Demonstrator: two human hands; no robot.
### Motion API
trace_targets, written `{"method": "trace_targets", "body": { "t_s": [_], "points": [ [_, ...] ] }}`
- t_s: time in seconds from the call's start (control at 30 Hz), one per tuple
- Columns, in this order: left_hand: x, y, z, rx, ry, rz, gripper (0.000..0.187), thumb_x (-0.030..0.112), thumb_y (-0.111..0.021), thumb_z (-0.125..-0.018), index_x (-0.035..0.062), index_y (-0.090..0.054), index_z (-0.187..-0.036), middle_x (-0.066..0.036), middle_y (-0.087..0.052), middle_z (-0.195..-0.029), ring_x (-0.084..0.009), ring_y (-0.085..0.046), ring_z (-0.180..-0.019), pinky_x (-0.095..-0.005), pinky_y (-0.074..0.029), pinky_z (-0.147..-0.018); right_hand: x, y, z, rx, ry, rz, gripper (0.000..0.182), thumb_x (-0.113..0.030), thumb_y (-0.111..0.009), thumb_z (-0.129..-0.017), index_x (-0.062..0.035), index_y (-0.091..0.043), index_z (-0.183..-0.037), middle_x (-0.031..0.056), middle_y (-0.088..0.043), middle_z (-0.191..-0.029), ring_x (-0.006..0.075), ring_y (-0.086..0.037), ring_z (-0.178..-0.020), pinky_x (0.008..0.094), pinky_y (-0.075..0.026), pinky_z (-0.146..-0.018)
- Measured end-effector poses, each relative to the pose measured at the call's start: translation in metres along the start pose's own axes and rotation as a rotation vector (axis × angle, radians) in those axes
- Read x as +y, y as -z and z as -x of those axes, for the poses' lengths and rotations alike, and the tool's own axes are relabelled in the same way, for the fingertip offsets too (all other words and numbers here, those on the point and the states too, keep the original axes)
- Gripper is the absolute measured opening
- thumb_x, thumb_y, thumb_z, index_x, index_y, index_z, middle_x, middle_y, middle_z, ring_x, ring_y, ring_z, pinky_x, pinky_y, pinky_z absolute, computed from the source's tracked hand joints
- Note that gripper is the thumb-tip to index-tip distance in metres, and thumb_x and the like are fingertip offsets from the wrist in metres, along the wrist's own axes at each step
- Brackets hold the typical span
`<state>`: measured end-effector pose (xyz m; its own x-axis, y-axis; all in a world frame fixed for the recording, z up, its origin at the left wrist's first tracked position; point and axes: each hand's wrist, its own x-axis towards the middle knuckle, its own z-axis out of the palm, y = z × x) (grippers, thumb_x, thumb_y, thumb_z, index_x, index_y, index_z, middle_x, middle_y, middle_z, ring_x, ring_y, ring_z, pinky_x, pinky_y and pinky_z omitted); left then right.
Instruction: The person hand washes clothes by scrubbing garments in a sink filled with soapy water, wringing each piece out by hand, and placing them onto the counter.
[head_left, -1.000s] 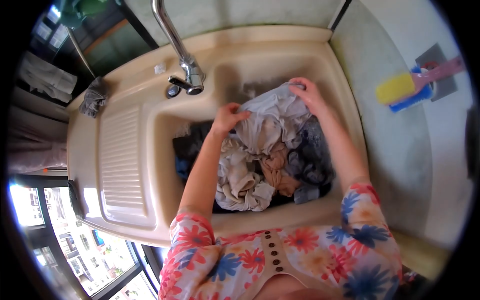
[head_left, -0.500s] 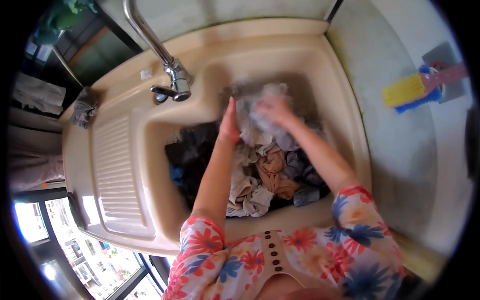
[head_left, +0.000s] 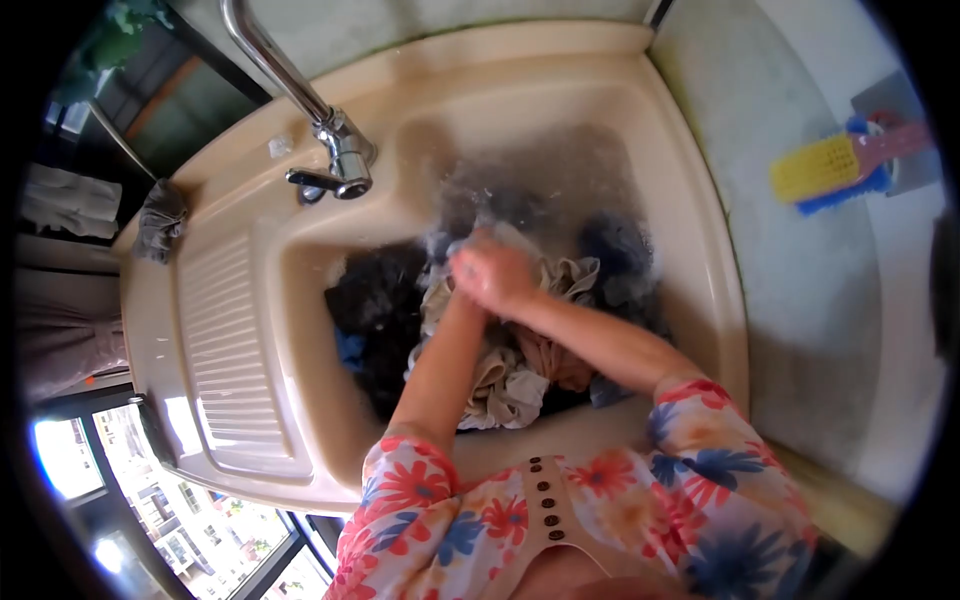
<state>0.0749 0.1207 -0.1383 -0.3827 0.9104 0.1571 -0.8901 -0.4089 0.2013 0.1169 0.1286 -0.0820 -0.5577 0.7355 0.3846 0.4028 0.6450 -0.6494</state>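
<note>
Both hands press together over wet laundry in a beige sink [head_left: 690,200]. My right hand [head_left: 498,272] lies on top, closed, with a pale wet cloth [head_left: 515,238] showing beyond it. Under it, my left hand [head_left: 466,285] is mostly covered; the same cloth bunches around the two hands. Below the wrists lie crumpled off-white clothes [head_left: 505,392] and a tan garment [head_left: 565,365]. Dark clothes [head_left: 375,300] fill the left of the basin. A dark blue garment [head_left: 612,250] sits in the water to the right.
A chrome faucet [head_left: 345,155] stands at the sink's back left. Left of the basin is a ribbed drainboard [head_left: 235,350], with a grey cloth [head_left: 160,220] on its far corner. A yellow-and-blue brush [head_left: 820,172] hangs on the right wall.
My hands, apart before around the pale cloth farther back, have come together and nearer to me. The cloth has come with them, uncovering murky water and dark cloth behind.
</note>
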Motion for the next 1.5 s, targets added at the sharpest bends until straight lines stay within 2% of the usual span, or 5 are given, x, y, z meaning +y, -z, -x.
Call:
{"method": "trace_targets", "body": {
  "t_s": [0.1,0.43,0.7,1.1,1.5],
  "points": [
    [0.015,0.007,-0.028,0.766,0.419,-0.623,0.028,0.022,-0.051,-0.084,0.0019,-0.056,-0.102,-0.008,-0.057,-0.093,-0.0207,-0.055,-0.083,-0.0321,-0.046,-0.071,0.099,0.006,-0.042,-0.048,-0.249,0.103,0.023,-0.031,-0.060,-0.077,-0.0088,-0.062,-0.082,0.0164,-0.062,-0.084,0.0334,-0.059,-0.074,0.0391,-0.048,-0.065],
    [0.044,0.016,-0.042,-0.407,0.043,-2.476,0.043,0.017,-0.068,-0.069,0.0084,-0.057,-0.110,-0.009,-0.061,-0.093,-0.0195,-0.057,-0.080,-0.0279,-0.045,-0.072,0.152,0.058,-0.028,-0.379,-0.281,0.380,0.028,-0.023,-0.059,-0.075,-0.0150,-0.057,-0.102,0.0172,-0.060,-0.099,0.0339,-0.057,-0.091,0.0416,-0.043,-0.081],
    [0.040,0.012,-0.064,0.650,0.610,-0.537,0.044,0.031,-0.056,-0.083,0.0040,-0.050,-0.118,-0.007,-0.057,-0.106,-0.0229,-0.054,-0.097,-0.0353,-0.044,-0.083,0.061,0.055,-0.043,-0.338,-0.411,0.044,0.042,-0.035,-0.060,-0.076,-0.0071,-0.050,-0.106,0.0183,-0.059,-0.092,0.0342,-0.059,-0.080,0.0425,-0.047,-0.069],
    [0.124,-0.090,-0.032,-0.657,-0.168,-2.196,0.018,0.013,-0.058,-0.072,0.0069,-0.066,-0.088,-0.013,-0.061,-0.088,-0.0267,-0.061,-0.076,-0.0333,-0.048,-0.065,0.126,0.154,-0.078,-0.066,-0.459,-0.523,0.019,-0.007,-0.062,-0.072,-0.0020,-0.060,-0.091,0.0029,-0.060,-0.079,0.0107,-0.053,-0.069,0.0248,-0.043,-0.064],
    [0.073,-0.026,-0.037,-0.199,0.245,-2.404,0.033,0.024,-0.065,-0.071,0.0140,-0.059,-0.102,-0.010,-0.059,-0.095,-0.0296,-0.057,-0.089,-0.0385,-0.047,-0.074,0.192,0.083,-0.018,0.027,-0.473,-0.100,0.033,-0.008,-0.066,-0.067,-0.0047,-0.059,-0.099,0.0106,-0.060,-0.093,0.0233,-0.057,-0.086,0.0316,-0.045,-0.077]
  ]
}}
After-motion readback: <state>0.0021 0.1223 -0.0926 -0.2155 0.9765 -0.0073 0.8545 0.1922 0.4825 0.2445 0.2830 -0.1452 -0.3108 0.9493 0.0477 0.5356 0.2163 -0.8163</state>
